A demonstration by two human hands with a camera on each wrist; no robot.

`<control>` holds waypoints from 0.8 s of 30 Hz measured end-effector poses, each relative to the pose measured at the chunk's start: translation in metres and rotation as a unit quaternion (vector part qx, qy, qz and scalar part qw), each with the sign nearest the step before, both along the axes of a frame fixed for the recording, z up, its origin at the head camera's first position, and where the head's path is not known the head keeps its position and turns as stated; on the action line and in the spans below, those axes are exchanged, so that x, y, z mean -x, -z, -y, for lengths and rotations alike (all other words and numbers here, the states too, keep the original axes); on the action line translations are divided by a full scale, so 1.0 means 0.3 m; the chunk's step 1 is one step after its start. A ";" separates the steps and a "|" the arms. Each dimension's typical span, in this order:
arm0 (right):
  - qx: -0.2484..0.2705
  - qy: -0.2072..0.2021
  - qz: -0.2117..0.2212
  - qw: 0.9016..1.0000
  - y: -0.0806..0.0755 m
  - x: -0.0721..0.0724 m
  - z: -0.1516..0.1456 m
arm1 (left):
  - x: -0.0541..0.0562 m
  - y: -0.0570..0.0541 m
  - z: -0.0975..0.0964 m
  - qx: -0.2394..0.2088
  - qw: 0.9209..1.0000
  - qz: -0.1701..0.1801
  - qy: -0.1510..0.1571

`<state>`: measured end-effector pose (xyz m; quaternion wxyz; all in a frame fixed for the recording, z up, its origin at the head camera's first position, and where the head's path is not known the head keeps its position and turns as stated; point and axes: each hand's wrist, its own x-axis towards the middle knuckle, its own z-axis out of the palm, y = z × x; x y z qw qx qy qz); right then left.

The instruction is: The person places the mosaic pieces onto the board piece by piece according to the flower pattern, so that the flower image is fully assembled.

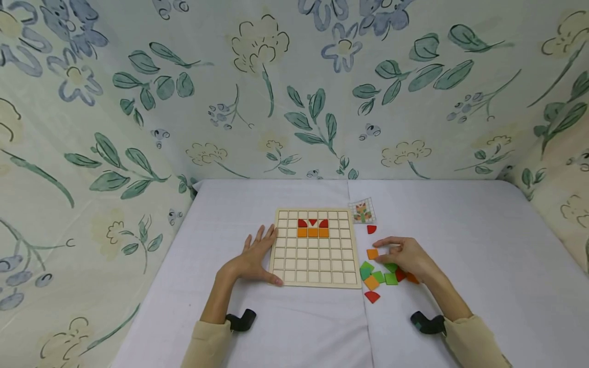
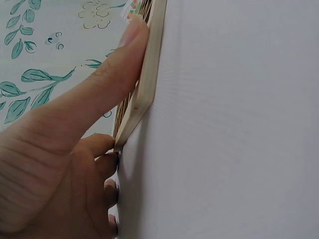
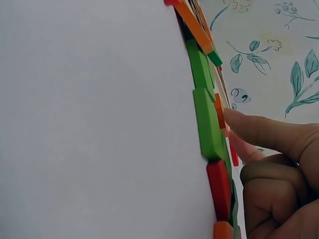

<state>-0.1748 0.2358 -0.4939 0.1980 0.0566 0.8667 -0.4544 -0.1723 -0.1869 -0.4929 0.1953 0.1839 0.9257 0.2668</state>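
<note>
A square wooden grid board [image 1: 314,260] lies on the table, with a row of orange squares [image 1: 313,232] and several red pieces [image 1: 324,223] set in its upper cells. My left hand [image 1: 254,260] rests against the board's left side, fingers spread and thumb at the near corner. In the left wrist view, the thumb [image 2: 109,74] lies along the board's wooden edge [image 2: 144,89]. Right of the board, my right hand [image 1: 409,258] pinches an orange square tile [image 1: 372,254] between thumb and index finger. Its other fingers are curled in the right wrist view.
Loose green tiles [image 1: 391,279], an orange tile [image 1: 371,282] and red pieces [image 1: 372,297] lie around and below the right hand, some partly hidden by it. A pattern card [image 1: 362,210] sits by the board's upper right corner, above another red piece [image 1: 371,229].
</note>
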 end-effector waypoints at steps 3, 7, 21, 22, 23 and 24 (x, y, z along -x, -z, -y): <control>-0.005 0.008 0.000 1.000 -0.002 0.000 -0.001 | -0.001 -0.001 0.000 -0.003 1.000 0.000 -0.001; -0.007 0.004 0.000 1.000 -0.002 -0.001 -0.004 | -0.001 -0.001 0.000 -0.003 1.000 0.001 -0.001; -0.004 0.000 -0.004 1.000 -0.002 0.001 0.007 | 0.001 0.000 0.001 -0.003 1.000 0.006 -0.001; -0.007 -0.001 -0.004 1.000 -0.003 0.001 0.008 | 0.002 0.002 0.001 -0.004 1.000 0.006 -0.002; -0.009 -0.003 -0.006 1.000 -0.003 0.000 0.010 | 0.002 0.002 0.002 -0.004 1.000 0.007 -0.002; -0.014 -0.007 -0.008 1.000 -0.004 -0.001 0.011 | 0.002 0.002 0.002 -0.005 1.000 0.007 -0.002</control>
